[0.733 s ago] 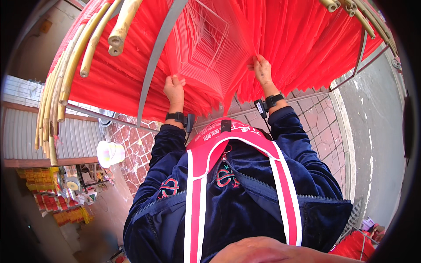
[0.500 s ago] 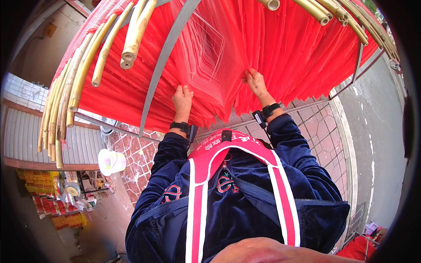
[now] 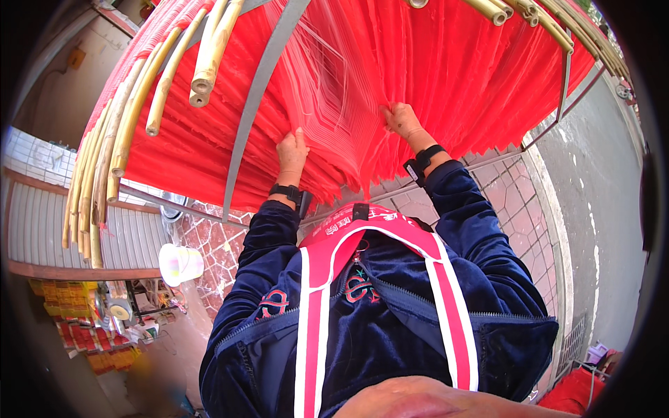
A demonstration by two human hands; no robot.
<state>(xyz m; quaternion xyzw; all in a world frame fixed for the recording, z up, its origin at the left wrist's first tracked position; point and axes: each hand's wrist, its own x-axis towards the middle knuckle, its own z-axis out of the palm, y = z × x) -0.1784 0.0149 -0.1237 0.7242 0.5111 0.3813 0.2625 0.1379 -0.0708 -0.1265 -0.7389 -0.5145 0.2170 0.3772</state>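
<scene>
Many thin red sheets (image 3: 453, 83) hang in dense folds in front of me; whether they are paper or cloth I cannot tell. A gap between them shows nested pale edges of layers (image 3: 334, 104). Left of this gap, my left hand (image 3: 292, 155) is closed at the edges of the sheets, its index finger pointing upward. On the gap's right side, my right hand (image 3: 404, 121) pinches the edge of a red sheet. Both arms reach forward, and the hands are about a forearm's width apart.
Bamboo poles (image 3: 164, 90) jut out at the upper left, and more bamboo poles (image 3: 550, 31) at the upper right. A grey metal bar (image 3: 252, 111) curves past my left hand. A white bucket (image 3: 180, 265) stands on the tiled floor at left. A grey road (image 3: 606, 181) runs along the right.
My right hand has shifted slightly up and left, still at the sheet edge. The left hand's index finger is now more extended. The view has tilted slightly.
</scene>
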